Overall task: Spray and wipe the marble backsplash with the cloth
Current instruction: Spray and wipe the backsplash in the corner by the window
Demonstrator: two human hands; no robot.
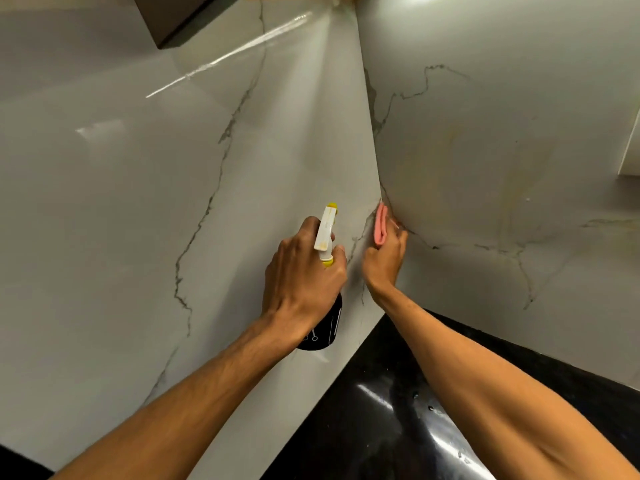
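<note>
The marble backsplash (145,209) is glossy white with grey veins and wraps an inside corner onto a right-hand wall panel (502,161). My left hand (301,278) grips a spray bottle (325,233) with a white and yellow head and a black body, its nozzle pointing up along the left panel. My right hand (384,258) holds a folded pink cloth (381,225) pressed against the right panel, right at the corner seam.
A shiny black countertop (391,403) with a few water drops runs below the backsplash. A dark cabinet underside (173,19) hangs at the top left. A pale edge (632,150) shows at the far right.
</note>
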